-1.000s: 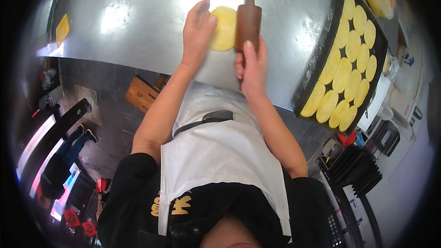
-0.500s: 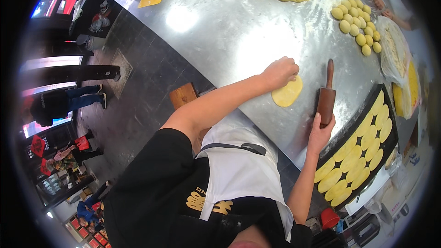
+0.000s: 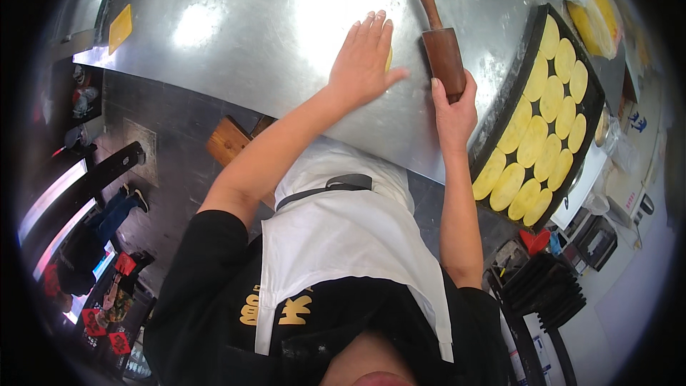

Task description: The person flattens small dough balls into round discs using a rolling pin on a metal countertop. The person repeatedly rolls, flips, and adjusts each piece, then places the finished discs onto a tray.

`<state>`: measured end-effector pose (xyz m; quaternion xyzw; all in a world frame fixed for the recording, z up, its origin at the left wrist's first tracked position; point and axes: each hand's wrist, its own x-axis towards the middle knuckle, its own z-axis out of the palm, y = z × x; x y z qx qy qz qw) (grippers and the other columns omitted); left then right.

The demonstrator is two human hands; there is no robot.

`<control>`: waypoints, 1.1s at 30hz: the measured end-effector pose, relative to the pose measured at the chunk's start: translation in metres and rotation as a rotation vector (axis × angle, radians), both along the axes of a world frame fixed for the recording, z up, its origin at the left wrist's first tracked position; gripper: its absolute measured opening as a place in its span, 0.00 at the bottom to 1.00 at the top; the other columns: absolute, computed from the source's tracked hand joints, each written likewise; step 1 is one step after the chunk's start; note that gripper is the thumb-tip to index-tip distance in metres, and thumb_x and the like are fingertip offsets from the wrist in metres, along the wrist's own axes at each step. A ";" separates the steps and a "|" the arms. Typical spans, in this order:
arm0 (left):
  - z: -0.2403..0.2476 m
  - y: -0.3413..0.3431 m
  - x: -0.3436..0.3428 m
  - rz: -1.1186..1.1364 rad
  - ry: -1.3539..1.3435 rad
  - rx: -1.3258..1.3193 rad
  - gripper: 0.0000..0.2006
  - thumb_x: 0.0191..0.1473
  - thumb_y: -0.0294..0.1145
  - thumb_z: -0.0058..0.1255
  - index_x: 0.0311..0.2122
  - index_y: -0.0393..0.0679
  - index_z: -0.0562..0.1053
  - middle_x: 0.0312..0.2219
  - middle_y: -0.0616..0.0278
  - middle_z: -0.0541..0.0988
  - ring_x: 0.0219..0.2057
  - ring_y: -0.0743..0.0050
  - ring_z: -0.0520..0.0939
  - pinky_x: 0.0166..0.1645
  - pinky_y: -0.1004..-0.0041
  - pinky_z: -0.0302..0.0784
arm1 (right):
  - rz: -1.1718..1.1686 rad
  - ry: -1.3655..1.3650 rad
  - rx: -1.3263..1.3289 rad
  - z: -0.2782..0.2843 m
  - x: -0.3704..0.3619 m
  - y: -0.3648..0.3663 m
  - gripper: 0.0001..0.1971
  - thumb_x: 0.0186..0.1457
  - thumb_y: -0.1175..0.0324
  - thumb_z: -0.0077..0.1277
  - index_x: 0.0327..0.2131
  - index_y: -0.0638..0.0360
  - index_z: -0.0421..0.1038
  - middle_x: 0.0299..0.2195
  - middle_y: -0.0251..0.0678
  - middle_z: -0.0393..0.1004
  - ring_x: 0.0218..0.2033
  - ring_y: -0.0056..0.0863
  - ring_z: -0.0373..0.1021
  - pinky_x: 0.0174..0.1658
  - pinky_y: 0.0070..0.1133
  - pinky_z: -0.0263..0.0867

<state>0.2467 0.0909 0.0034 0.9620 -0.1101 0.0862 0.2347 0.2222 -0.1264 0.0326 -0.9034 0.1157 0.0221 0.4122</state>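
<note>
My left hand (image 3: pixel 363 61) lies flat with fingers stretched forward and thumb out to the side. It covers most of a yellow dough piece (image 3: pixel 389 58) on the steel table; only the right edge of the dough shows. My right hand (image 3: pixel 457 114) is wrapped round the near end of a brown wooden rolling pin (image 3: pixel 443 57). The pin points away from me, to the right of the dough, its far handle free. Beyond it on the right, a black baking tray (image 3: pixel 593 104) holds several rows of flat yellow dough ovals (image 3: pixel 531 141).
A yellow scraper (image 3: pixel 120 29) lies at the table's far left. Plastic bags with yellow contents (image 3: pixel 597 14) are behind the tray. A wooden stool (image 3: pixel 227 140) stands below the table's front edge. On the floor to the left is a person (image 3: pixel 78 257).
My left hand has gone from closed fingers at the dough's far edge to lying flat over it. My right hand still grips the rolling pin. The view has shifted, so the dough balls are mostly out of sight.
</note>
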 end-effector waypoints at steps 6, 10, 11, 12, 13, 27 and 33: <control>-0.013 -0.003 -0.008 0.014 0.024 0.009 0.49 0.64 0.63 0.53 0.73 0.30 0.54 0.72 0.36 0.59 0.74 0.38 0.58 0.77 0.50 0.51 | 0.053 0.000 -0.075 -0.002 0.010 -0.002 0.34 0.59 0.49 0.66 0.64 0.52 0.67 0.43 0.39 0.85 0.41 0.33 0.82 0.49 0.28 0.74; -0.006 0.020 -0.009 0.136 0.044 -0.392 0.41 0.67 0.50 0.55 0.74 0.35 0.56 0.71 0.38 0.61 0.73 0.40 0.60 0.77 0.52 0.53 | 0.169 -0.127 0.160 -0.016 0.033 -0.007 0.35 0.57 0.48 0.67 0.64 0.50 0.68 0.40 0.39 0.85 0.39 0.35 0.82 0.46 0.27 0.74; 0.009 0.035 -0.010 0.232 -0.040 -0.435 0.32 0.69 0.39 0.52 0.72 0.38 0.61 0.71 0.42 0.63 0.72 0.43 0.63 0.76 0.54 0.57 | 0.273 -0.102 0.064 -0.005 0.036 -0.009 0.36 0.56 0.48 0.68 0.65 0.48 0.69 0.39 0.39 0.85 0.38 0.35 0.82 0.45 0.27 0.75; 0.015 0.058 -0.008 0.247 -0.235 -0.381 0.26 0.70 0.35 0.49 0.69 0.37 0.66 0.67 0.45 0.70 0.69 0.45 0.68 0.73 0.55 0.61 | 0.382 -0.071 -0.025 0.014 0.040 -0.007 0.36 0.56 0.48 0.68 0.65 0.47 0.69 0.38 0.38 0.85 0.37 0.36 0.82 0.43 0.27 0.75; 0.027 0.079 -0.010 0.310 -0.242 -0.410 0.22 0.71 0.34 0.49 0.65 0.36 0.70 0.61 0.47 0.75 0.63 0.46 0.74 0.69 0.55 0.66 | 0.491 -0.030 -0.114 0.030 0.041 -0.005 0.37 0.55 0.48 0.69 0.65 0.46 0.69 0.37 0.38 0.85 0.36 0.36 0.82 0.42 0.27 0.76; -0.019 0.101 -0.052 0.213 -0.208 0.044 0.19 0.61 0.38 0.56 0.17 0.45 0.74 0.18 0.55 0.74 0.21 0.51 0.76 0.27 0.55 0.71 | 0.699 -0.366 -0.247 -0.018 0.047 0.046 0.30 0.57 0.36 0.58 0.57 0.40 0.78 0.31 0.39 0.84 0.29 0.45 0.80 0.35 0.37 0.75; -0.014 0.114 0.005 0.236 0.017 0.072 0.23 0.68 0.41 0.50 0.19 0.44 0.76 0.20 0.49 0.76 0.22 0.43 0.78 0.29 0.50 0.72 | 0.517 -0.128 -0.288 -0.014 0.089 0.060 0.31 0.57 0.37 0.60 0.58 0.40 0.77 0.27 0.35 0.83 0.27 0.43 0.80 0.34 0.33 0.76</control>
